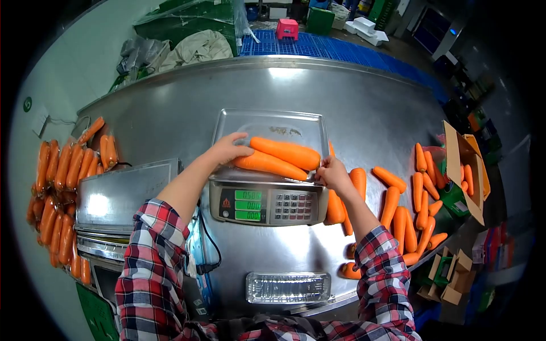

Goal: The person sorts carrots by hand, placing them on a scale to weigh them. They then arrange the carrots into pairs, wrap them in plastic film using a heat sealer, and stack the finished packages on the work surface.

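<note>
While two large carrots (pixel 284 153) lie side by side on the metal pan (pixel 267 120) of a weighing scale (pixel 268 204), the left hand (pixel 230 149) rests at their left ends, thumb and fingers a little apart. The right hand (pixel 334 173) is at their right ends, by the pan's near corner, its fingertips drawn close together; whether they pinch anything, I cannot tell. Below the pan, a green display (pixel 248 206) is lit beside a keypad (pixel 293 206). Nearer the person, a clear plastic tray (pixel 288 287) sits on the steel table (pixel 364 96). Loose carrots (pixel 390 206) lie to the right, near an open cardboard box (pixel 453 153), and bagged carrots (pixel 59 170) are heaped at the left, beyond a metal-topped machine (pixel 128 196).
</note>
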A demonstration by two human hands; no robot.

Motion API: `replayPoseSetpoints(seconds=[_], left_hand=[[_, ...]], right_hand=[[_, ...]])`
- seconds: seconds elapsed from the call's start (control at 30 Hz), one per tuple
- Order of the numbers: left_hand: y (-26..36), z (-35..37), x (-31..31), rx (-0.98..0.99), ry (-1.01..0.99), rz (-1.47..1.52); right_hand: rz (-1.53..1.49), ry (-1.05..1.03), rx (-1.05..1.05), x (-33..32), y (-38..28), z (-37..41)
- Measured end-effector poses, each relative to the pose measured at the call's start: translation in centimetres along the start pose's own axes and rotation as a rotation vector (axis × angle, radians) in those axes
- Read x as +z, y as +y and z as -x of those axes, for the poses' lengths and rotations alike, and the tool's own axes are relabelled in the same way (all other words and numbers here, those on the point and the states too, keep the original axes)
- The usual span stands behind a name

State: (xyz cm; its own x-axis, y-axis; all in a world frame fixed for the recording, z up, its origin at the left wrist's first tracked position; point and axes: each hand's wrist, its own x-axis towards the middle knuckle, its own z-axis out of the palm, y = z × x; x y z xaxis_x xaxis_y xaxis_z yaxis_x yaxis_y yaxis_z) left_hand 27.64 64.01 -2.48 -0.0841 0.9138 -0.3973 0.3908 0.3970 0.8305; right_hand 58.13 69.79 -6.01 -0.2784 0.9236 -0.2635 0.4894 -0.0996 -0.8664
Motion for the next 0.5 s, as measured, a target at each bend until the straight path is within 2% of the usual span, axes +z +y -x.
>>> replayPoseSetpoints(seconds=[0.13, 0.2, 0.23, 0.27, 0.33, 0.5], left_hand=[[1.5, 3.7, -1.4, 0.053, 0.025, 0.018], [1.8, 7.1, -4.0, 0.128, -0.047, 0.076], [1.7, 8.6, -5.6, 0.158, -0.056, 0.073], [1.3, 10.1, -7.3, 0.179, -0.057, 0.07], [-0.3, 13.5, -11.4, 0.166, -0.066, 0.032], [-6.1, 23.8, -20.2, 0.015, 0.089, 0.005]], right_hand=[[-0.112, 0.139, -0.154, 0.3, -0.8, 2.4], [-0.177, 0.143, -0.245, 0.9, -2.7, 4.0], [-0.173, 0.061, -0.147, 1.1, -5.5, 6.0], [-0.111, 0.028, -0.184, 1.8, -7.8, 7.5], [-0.282, -0.074, -0.167, 4.9, -10.9, 10.0], [-0.199, -0.326, -0.225, 16.0, -17.4, 14.3]])
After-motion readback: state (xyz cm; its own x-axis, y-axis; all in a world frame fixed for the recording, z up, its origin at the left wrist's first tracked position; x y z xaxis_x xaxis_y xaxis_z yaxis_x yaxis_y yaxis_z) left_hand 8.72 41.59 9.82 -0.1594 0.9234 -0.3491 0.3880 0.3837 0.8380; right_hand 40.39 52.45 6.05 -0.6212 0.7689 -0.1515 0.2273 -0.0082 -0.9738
